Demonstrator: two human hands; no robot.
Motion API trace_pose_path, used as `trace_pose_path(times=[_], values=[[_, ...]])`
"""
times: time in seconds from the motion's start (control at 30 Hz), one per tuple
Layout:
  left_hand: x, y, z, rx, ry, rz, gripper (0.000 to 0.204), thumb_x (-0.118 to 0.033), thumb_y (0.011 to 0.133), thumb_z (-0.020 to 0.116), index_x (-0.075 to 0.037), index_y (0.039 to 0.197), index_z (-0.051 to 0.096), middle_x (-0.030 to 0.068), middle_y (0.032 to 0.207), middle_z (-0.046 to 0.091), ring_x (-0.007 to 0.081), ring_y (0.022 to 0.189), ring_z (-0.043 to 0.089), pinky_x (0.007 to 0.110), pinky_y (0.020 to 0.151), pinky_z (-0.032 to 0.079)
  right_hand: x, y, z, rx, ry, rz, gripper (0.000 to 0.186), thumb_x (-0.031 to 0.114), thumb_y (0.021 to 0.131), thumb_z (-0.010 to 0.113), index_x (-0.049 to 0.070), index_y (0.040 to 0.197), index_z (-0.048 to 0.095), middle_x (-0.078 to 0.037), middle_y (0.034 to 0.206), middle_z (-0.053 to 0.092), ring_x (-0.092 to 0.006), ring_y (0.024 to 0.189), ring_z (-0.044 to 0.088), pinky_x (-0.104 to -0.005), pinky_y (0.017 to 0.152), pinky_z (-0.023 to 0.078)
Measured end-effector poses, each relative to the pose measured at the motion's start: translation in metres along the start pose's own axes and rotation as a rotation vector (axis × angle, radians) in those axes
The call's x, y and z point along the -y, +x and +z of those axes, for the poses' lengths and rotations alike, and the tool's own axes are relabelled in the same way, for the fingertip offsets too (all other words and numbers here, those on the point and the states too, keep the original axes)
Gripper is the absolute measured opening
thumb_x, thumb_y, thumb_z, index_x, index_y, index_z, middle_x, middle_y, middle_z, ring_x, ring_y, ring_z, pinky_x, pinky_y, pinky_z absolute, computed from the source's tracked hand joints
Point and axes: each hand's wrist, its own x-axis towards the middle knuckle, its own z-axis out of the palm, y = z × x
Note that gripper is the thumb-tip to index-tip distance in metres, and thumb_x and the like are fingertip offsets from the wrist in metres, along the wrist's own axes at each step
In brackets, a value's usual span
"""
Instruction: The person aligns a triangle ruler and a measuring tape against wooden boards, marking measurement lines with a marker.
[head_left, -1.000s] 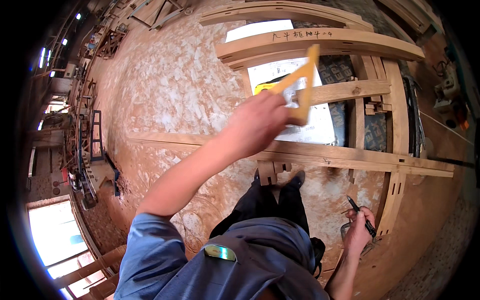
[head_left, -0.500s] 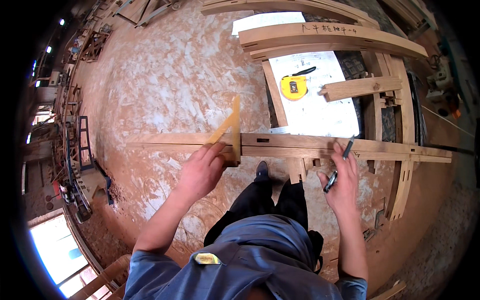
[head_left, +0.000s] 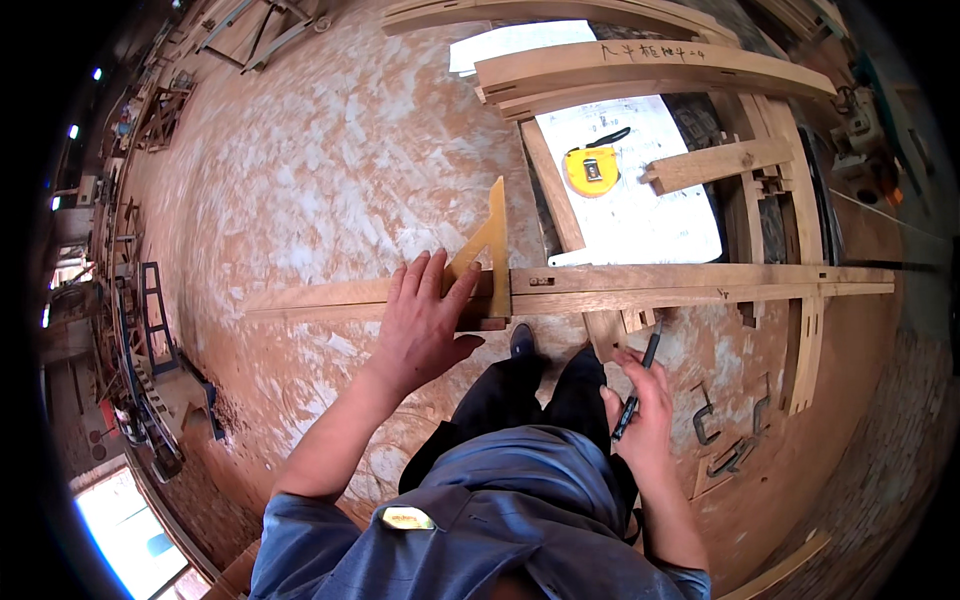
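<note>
A long wooden beam (head_left: pixel 690 287) with a small mortise runs crosswise in front of me. Standing on it is a yellow triangular set square (head_left: pixel 497 235), its darker base along the beam's near side. My left hand (head_left: pixel 425 325) lies over the beam and the square's lower left part, fingers spread and the thumb apart on the near side. My right hand (head_left: pixel 643 400) is nearer my body, right of my legs, closed around a dark pen (head_left: pixel 651 349) that slants up past the fingers. The pen tip is apart from the beam.
A yellow tape measure (head_left: pixel 592 171) rests on white paper sheets (head_left: pixel 650 225) beyond the beam. Thick timbers (head_left: pixel 650 75) lie at the far side, a short jointed piece (head_left: pixel 720 165) nearer. Metal clamps (head_left: pixel 706 420) are on the floor to the right.
My left hand has loosened from a grip on the square to spread fingers, and the square has shifted right. My right hand has drawn left and toward me with the pen.
</note>
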Motion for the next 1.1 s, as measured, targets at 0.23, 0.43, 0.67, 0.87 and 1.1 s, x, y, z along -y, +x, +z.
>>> trace_pose_path(times=[0.23,0.43,0.67,0.87,1.1], values=[[0.012,0.007,0.007,0.001,-0.090,0.070,0.094,-0.034,0.063,0.093,-0.010,0.144,0.053,0.0220,0.132,0.052,0.0411,0.119,0.052,0.051,0.102,0.043,0.005,-0.022,0.005,-0.026,0.004,0.046,0.045,-0.001,0.079,0.078,0.001,0.120,0.061,-0.019,0.119,0.070,-0.0404,0.111,0.064,-0.0477,0.095,0.053],[0.012,0.007,0.012,-0.016,-0.102,0.036,0.086,-0.040,0.066,0.091,-0.011,0.140,0.057,0.0213,0.127,0.053,0.0407,0.116,0.054,0.050,0.101,0.044,0.005,-0.027,0.008,-0.041,0.012,0.079,0.045,-0.003,0.079,0.077,0.002,0.122,0.064,-0.019,0.117,0.069,-0.0383,0.111,0.066,-0.0439,0.095,0.053],[0.011,0.008,0.015,-0.035,-0.101,0.061,0.084,-0.040,0.067,0.090,-0.010,0.138,0.058,0.0200,0.126,0.054,0.0399,0.114,0.054,0.050,0.099,0.044,0.007,-0.028,0.013,-0.042,0.013,0.063,0.044,-0.007,0.080,0.074,0.003,0.121,0.062,-0.018,0.114,0.070,-0.0375,0.109,0.067,-0.0428,0.093,0.054],[0.010,0.009,0.014,-0.023,-0.107,0.063,0.085,-0.039,0.067,0.090,-0.009,0.139,0.056,0.0192,0.124,0.053,0.0384,0.112,0.054,0.049,0.097,0.044,0.006,-0.028,0.015,-0.053,0.014,-0.004,0.037,-0.007,0.087,0.068,0.002,0.122,0.061,-0.015,0.109,0.073,-0.0356,0.107,0.068,-0.0427,0.093,0.054],[0.008,0.011,0.012,-0.026,-0.091,0.072,0.089,-0.037,0.064,0.093,-0.007,0.140,0.058,0.0203,0.122,0.057,0.0401,0.111,0.057,0.049,0.096,0.047,0.007,-0.028,0.012,-0.051,0.096,-0.022,0.031,-0.001,0.091,0.067,0.000,0.121,0.063,-0.016,0.106,0.072,-0.0345,0.100,0.068,-0.0419,0.089,0.055]])
